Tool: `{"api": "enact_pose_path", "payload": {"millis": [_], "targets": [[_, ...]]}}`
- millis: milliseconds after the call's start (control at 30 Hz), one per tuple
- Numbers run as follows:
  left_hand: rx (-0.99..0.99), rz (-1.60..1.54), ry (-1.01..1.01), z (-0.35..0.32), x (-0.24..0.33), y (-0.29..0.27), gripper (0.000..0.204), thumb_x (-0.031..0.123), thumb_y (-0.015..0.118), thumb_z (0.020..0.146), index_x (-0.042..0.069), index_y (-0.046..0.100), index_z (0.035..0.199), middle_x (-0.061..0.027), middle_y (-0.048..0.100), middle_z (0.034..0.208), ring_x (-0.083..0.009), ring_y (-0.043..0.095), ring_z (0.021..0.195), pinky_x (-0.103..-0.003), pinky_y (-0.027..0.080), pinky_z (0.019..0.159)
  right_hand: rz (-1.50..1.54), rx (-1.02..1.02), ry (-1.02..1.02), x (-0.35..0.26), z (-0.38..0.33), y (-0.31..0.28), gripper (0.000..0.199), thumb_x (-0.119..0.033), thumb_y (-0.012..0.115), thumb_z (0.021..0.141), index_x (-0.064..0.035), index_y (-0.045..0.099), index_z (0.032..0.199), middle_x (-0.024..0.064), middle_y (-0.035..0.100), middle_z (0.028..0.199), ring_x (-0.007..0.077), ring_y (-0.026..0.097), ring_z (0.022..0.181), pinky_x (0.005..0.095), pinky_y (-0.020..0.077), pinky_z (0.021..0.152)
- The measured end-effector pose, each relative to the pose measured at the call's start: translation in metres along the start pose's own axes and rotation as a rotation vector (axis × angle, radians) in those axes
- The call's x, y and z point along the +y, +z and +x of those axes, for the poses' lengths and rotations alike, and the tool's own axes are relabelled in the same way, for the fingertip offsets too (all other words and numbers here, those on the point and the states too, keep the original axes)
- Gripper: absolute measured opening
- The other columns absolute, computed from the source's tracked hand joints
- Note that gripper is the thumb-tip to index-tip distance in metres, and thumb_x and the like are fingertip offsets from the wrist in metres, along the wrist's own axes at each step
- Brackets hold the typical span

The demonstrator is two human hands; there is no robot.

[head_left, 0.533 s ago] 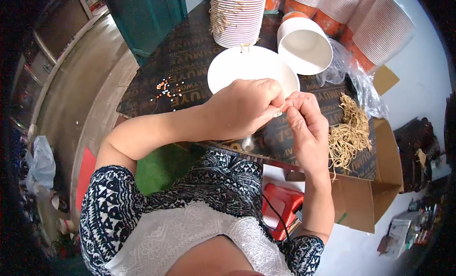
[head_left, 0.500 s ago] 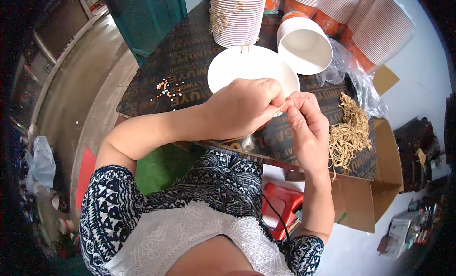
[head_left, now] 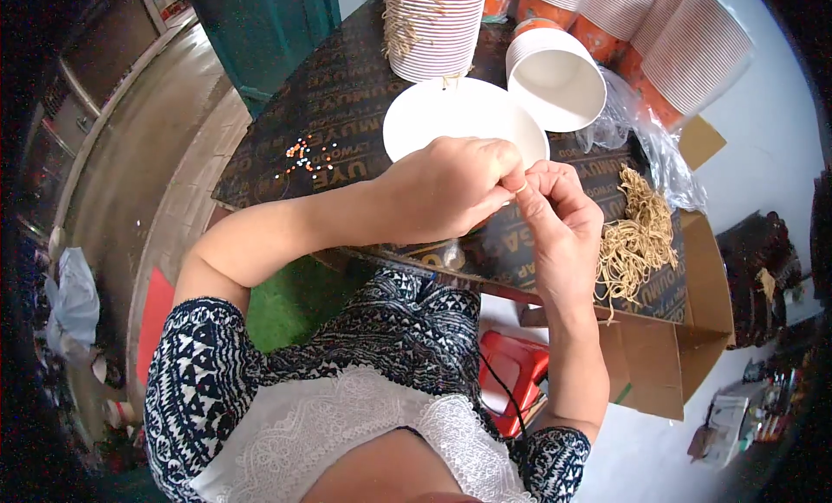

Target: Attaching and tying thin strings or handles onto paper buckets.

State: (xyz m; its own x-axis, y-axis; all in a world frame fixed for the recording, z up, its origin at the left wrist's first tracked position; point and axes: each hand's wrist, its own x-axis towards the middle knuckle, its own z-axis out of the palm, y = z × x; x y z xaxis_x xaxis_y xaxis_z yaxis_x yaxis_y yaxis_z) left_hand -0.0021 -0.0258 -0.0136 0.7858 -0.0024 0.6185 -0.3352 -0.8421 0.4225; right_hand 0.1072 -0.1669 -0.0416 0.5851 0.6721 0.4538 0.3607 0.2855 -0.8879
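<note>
My left hand (head_left: 455,189) is closed, its curled fingers pinching a short piece of tan cord (head_left: 521,189). Against it, my right hand (head_left: 565,210) pinches the same cord between thumb and forefinger. Only a small loop of the cord shows; the fingers hide the rest. Just beyond both hands stands a round white paper tub (head_left: 433,113), its front rim partly covered by my left hand. To the right of my right hand lies a tangled heap of tan cords (head_left: 641,234). Small orange, white and dark beads (head_left: 303,156) are scattered left of my left forearm.
A tall stack of paper tubs (head_left: 433,31) with cords hanging on its side stands behind. Another tub (head_left: 559,83) lies tipped beside clear plastic wrap (head_left: 624,113); more orange and white stacks (head_left: 693,52) lean at the back right. A cardboard box (head_left: 650,364) sits below the table edge.
My two hands have drawn slightly closer at the fingertips, and the right thumb now presses up against the left fingers. The cord stays pinched between them.
</note>
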Motion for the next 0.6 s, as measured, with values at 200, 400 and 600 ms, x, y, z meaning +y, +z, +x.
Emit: {"api": "enact_pose_path", "payload": {"millis": [200, 400, 600], "targets": [[-0.079, -0.229, -0.205, 0.002, -0.003, -0.007, 0.01, 0.004, 0.067, 0.083, 0.0, 0.059, 0.088, -0.0065, 0.062, 0.077, -0.0115, 0.059, 0.069, -0.028, 0.049, 0.062, 0.055, 0.052, 0.044, 0.002, -0.005, 0.004, 0.009, -0.002, 0.062, 0.087, 0.0023, 0.06, 0.08, 0.0061, 0.057, 0.095, 0.0127, 0.051, 0.088, 0.0252, 0.0412, 0.08], [-0.11, -0.179, -0.376, 0.007, -0.009, -0.011, 0.011, 0.008, 0.065, 0.083, -0.001, 0.058, 0.082, -0.004, 0.06, 0.07, -0.0087, 0.054, 0.064, -0.026, 0.045, 0.057, -0.272, 0.113, -0.276, 0.013, -0.017, 0.007, 0.004, 0.003, 0.058, 0.085, 0.0011, 0.055, 0.086, 0.0158, 0.054, 0.105, 0.0234, 0.053, 0.095, 0.0332, 0.0432, 0.085], [-0.167, -0.241, -0.601, 0.013, -0.013, -0.012, 0.012, 0.009, 0.064, 0.083, -0.001, 0.059, 0.077, -0.003, 0.06, 0.068, -0.0079, 0.053, 0.063, -0.026, 0.044, 0.055, -0.587, 0.046, -0.432, 0.022, -0.027, 0.0, 0.008, 0.004, 0.059, 0.08, 0.0012, 0.055, 0.086, 0.0215, 0.054, 0.107, 0.0333, 0.053, 0.1, 0.0413, 0.0429, 0.088]]}}
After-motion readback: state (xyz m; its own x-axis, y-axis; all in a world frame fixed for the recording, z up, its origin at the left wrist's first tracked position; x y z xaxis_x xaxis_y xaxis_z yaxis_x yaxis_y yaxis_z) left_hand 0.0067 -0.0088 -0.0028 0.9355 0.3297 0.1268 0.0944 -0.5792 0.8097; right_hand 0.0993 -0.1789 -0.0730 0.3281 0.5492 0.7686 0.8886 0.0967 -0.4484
